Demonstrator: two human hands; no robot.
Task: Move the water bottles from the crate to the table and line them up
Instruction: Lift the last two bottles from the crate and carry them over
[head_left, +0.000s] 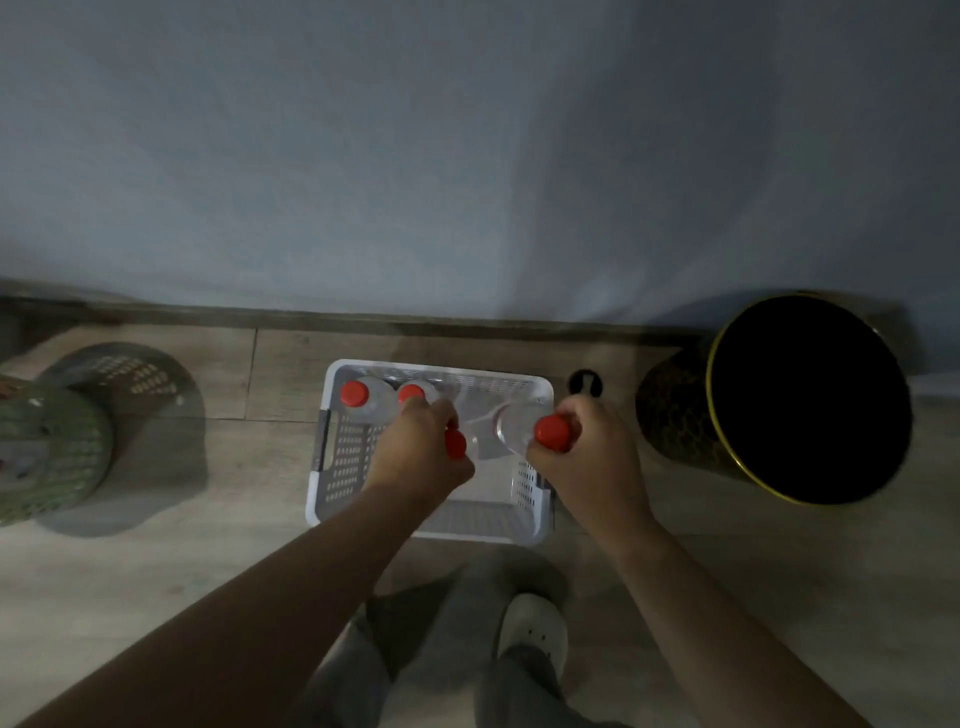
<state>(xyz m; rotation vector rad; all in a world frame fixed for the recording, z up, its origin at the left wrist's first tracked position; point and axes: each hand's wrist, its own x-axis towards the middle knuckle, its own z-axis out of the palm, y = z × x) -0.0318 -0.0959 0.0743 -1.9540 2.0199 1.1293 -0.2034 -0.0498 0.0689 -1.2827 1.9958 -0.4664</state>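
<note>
A white perforated crate (332, 478) stands on the wooden floor below me. Two clear water bottles with red caps stand at its far left: one (355, 394) in the corner, another (413, 393) beside it. My left hand (415, 452) is closed around the neck of a third bottle, whose red cap (455, 443) shows by my fingers. My right hand (587, 457) grips a fourth bottle (514, 426) near its red cap, with the body tilted over the crate's right side. The table is out of view.
A black bin with a gold rim (800, 400) stands right of the crate. A green mesh basket (47, 447) sits at the left. A grey wall with a skirting board runs behind. My feet (535, 634) stand just before the crate.
</note>
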